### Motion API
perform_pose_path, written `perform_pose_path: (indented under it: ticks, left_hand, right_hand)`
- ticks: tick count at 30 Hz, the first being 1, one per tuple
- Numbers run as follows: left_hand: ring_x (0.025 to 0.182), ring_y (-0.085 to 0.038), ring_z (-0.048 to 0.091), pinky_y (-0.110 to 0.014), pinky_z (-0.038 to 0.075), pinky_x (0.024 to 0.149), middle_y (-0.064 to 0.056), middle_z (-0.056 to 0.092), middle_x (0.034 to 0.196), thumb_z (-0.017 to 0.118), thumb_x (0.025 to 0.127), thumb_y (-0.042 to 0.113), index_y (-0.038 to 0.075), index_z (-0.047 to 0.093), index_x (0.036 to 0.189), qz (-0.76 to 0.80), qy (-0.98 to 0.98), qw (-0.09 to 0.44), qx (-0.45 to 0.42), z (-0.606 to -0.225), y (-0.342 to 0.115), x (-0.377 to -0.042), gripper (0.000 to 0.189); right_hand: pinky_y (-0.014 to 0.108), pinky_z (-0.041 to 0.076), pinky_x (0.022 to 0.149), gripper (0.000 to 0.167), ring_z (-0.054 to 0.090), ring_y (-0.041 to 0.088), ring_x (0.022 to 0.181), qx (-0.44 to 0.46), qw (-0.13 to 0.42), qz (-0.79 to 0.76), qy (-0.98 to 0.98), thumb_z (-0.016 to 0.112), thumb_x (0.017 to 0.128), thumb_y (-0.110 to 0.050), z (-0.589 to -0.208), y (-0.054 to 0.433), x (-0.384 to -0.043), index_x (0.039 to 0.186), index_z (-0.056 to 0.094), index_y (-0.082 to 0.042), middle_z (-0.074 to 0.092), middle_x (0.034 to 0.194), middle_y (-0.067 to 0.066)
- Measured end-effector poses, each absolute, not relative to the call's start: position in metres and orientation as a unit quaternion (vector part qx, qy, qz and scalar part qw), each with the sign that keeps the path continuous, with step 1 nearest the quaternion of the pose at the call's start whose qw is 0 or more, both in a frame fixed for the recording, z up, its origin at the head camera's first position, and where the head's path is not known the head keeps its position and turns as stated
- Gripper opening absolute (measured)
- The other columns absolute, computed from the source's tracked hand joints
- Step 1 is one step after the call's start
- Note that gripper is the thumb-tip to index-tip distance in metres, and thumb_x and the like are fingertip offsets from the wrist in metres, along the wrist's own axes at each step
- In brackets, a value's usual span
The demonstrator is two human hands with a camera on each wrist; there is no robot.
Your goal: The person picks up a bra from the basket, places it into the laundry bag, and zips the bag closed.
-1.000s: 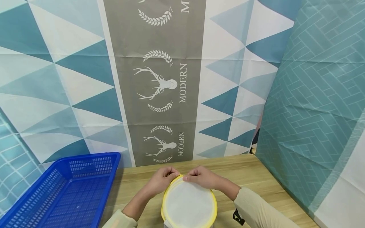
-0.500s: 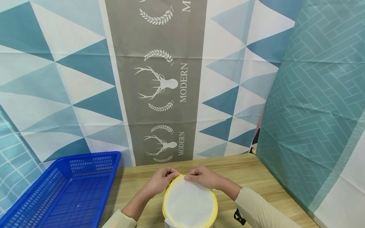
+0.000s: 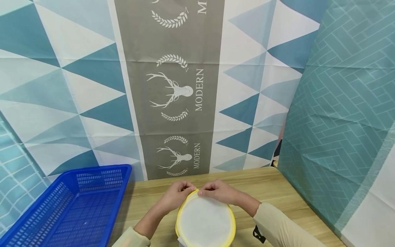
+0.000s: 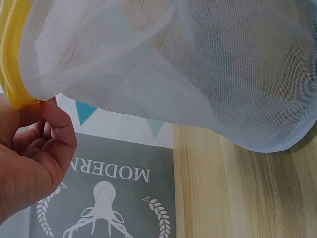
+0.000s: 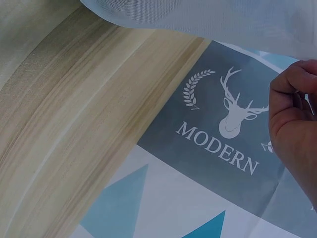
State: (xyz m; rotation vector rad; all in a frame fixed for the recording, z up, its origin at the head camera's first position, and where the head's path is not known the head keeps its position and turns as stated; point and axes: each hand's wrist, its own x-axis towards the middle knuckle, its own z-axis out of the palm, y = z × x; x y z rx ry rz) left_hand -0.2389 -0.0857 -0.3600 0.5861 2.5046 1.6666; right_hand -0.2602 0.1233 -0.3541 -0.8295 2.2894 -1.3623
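Note:
A round mesh laundry bag [image 3: 205,221] with a white top and yellow edging stands in front of me, at the bottom of the head view. My left hand [image 3: 176,197] pinches the yellow edging at the far side between thumb and curled index finger. Just to its right, my right hand [image 3: 220,192] pinches the same rim, thumb on top. In the left wrist view the bag's sheer white mesh [image 4: 129,59] hangs beside the yellow band [image 4: 17,64]. The right wrist view has my right hand [image 5: 294,109] at the bag's edge, its fingertips partly out of frame.
A blue perforated plastic basket [image 3: 118,200] stands on the left. Under the bag is a wood-grain table [image 3: 256,181]. Patterned cloth [image 3: 172,103] hangs behind it, and a teal cloth [image 3: 342,137] hangs on the right. A small black strap [image 3: 258,235] shows by my right sleeve.
Both hands keep their pinch on the yellow rim, with only tiny shifts of the fingers. The bag stays in nearly the same place.

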Motion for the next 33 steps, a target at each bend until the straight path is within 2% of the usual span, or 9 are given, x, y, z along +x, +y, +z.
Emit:
perform_pose_path:
  ticks: [9,18,27,33]
  left_hand:
    - [0.068,-0.011,0.055,-0.023,0.048,0.058,-0.005,0.063,0.082,0.053,0.095,0.021,0.000,0.063,0.096,0.549,0.812,0.042,0.192,-0.3627,-0.0859,-0.2394,0.024]
    - [0.056,-0.010,0.048,-0.023,0.043,0.050,-0.002,0.057,0.073,0.052,0.096,0.021,0.000,0.062,0.098,0.554,0.810,0.052,0.187,-0.3664,-0.0896,-0.2407,0.023]
    - [0.059,-0.008,0.049,-0.021,0.044,0.052,-0.003,0.058,0.075,0.053,0.095,0.021,-0.002,0.062,0.097,0.556,0.808,0.049,0.189,-0.3662,-0.0901,-0.2392,0.024]
    - [0.067,-0.010,0.054,-0.022,0.047,0.057,-0.005,0.061,0.080,0.054,0.095,0.019,-0.002,0.062,0.097,0.553,0.810,0.040,0.191,-0.3663,-0.0897,-0.2400,0.023]
  right_hand:
    - [0.025,0.054,0.056,0.025,0.064,0.008,0.063,-0.301,0.166,-0.478,0.808,0.055,0.095,-0.024,-0.3541,0.1229,-0.2585,0.103,0.071,-0.006,0.071,0.093,0.011]
    - [0.025,0.053,0.054,0.027,0.063,0.008,0.060,-0.297,0.160,-0.471,0.815,0.053,0.095,-0.025,-0.3560,0.1265,-0.2594,0.102,0.070,-0.005,0.070,0.089,0.010]
    - [0.027,0.054,0.055,0.027,0.063,0.009,0.061,-0.285,0.165,-0.479,0.814,0.054,0.095,-0.027,-0.3556,0.1256,-0.2573,0.102,0.070,-0.006,0.070,0.090,0.009]
    - [0.027,0.054,0.061,0.028,0.062,0.010,0.071,-0.281,0.163,-0.479,0.815,0.054,0.095,-0.031,-0.3551,0.1220,-0.2577,0.108,0.067,-0.009,0.067,0.094,0.004]
